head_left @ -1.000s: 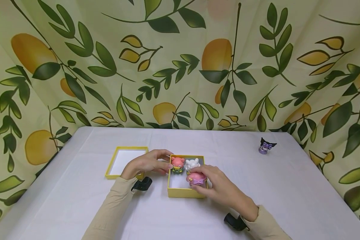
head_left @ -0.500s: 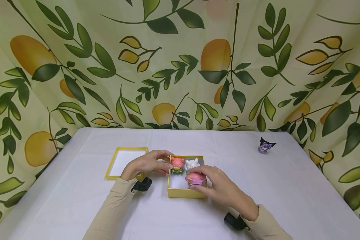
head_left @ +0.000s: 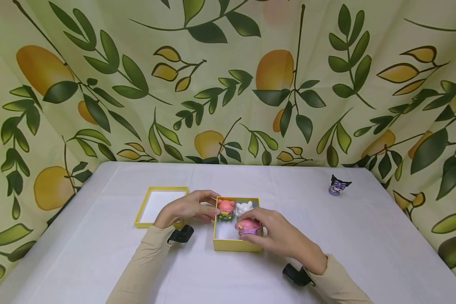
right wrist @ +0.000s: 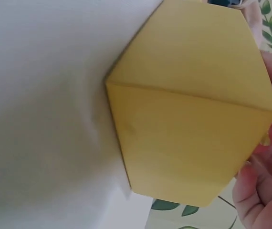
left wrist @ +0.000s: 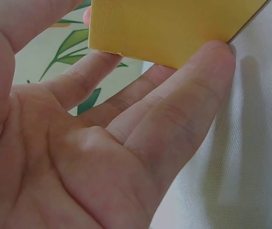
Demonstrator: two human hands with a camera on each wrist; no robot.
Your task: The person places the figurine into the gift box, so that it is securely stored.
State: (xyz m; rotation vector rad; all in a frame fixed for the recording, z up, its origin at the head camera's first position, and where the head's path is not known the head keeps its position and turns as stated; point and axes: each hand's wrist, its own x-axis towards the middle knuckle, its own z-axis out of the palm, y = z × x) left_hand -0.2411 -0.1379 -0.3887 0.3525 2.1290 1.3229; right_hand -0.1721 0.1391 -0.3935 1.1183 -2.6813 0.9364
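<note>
A yellow box [head_left: 237, 245] stands on the table in front of me. My left hand [head_left: 191, 204] holds its left side, thumb at the rim; in the left wrist view the fingers touch the yellow box wall [left wrist: 160, 31]. My right hand [head_left: 279, 233] grips a pink figurine [head_left: 248, 227] with a purple bow, tipped over within the box's front right part. Behind it sits a white figurine [head_left: 244, 207], partly covered by my fingers. A coral-pink figurine [head_left: 226, 207] stands upright in the back left corner. The right wrist view shows mostly outer box walls [right wrist: 183, 138].
A shallow yellow-rimmed box lid [head_left: 169, 188] lies left of the box, partly behind my left hand. At the table's back right stands a black and purple figurine [head_left: 338, 185]. A patterned curtain [head_left: 228, 84] hangs behind the white-covered table [head_left: 300, 185].
The pink figurine has tilted further over in my right hand, shifting slightly left. My left hand and the box have stayed in place.
</note>
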